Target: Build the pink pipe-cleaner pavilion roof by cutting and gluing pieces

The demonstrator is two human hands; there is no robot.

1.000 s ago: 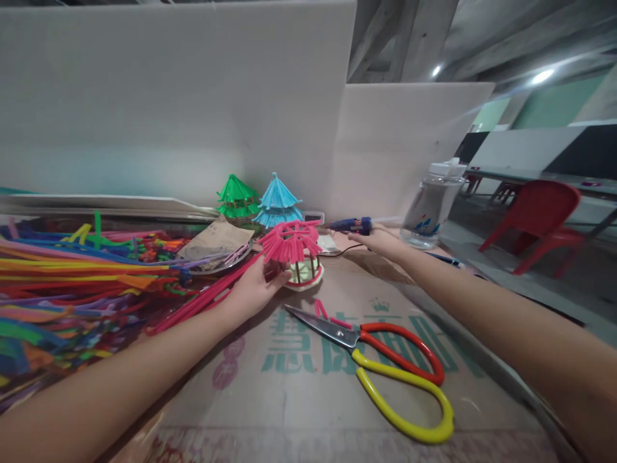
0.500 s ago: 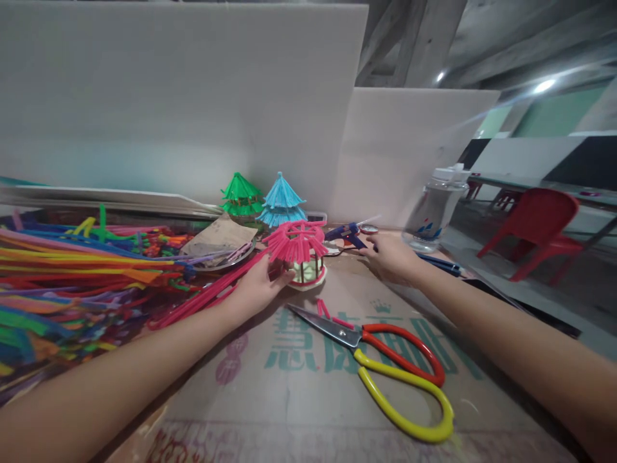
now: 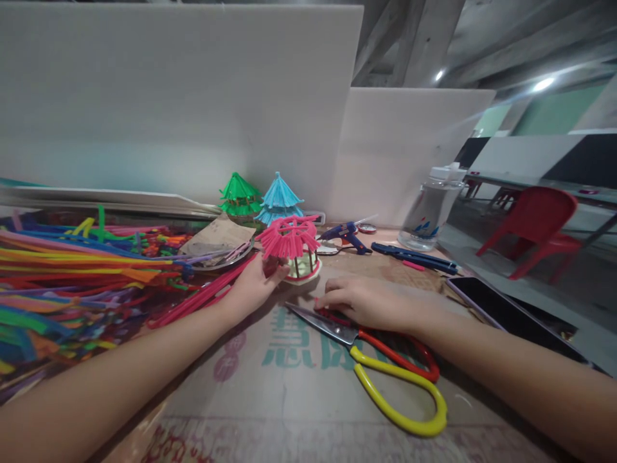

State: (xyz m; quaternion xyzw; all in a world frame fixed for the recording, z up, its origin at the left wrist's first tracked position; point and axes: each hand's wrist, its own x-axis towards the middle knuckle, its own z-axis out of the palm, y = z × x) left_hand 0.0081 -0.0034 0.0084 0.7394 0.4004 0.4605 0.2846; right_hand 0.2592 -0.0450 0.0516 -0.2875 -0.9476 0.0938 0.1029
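My left hand (image 3: 260, 278) grips the left side of a small pavilion model (image 3: 290, 239) with a pink pipe-cleaner roof, thin brown posts and a round pale base. In front of it, my right hand (image 3: 359, 299) is low over the cardboard, fingertips pinched at a short pink pipe cleaner piece (image 3: 317, 302). Scissors (image 3: 337, 329) with one red and one yellow handle lie just below that hand, which partly covers the red one. Beside my left wrist runs a bundle of long pink pipe cleaners (image 3: 202, 301).
Many coloured pipe cleaners (image 3: 87, 263) fill the left side. Behind stand a green roofed model (image 3: 240, 193) and a blue one (image 3: 278, 198). A glue gun (image 3: 348, 235), dark flat tool (image 3: 414, 256), water bottle (image 3: 430, 209) and phone (image 3: 501, 315) are toward the right.
My right hand has come back from beside the glue gun to the pink pieces near the scissors. My left hand and the pavilion model have shifted slightly left.
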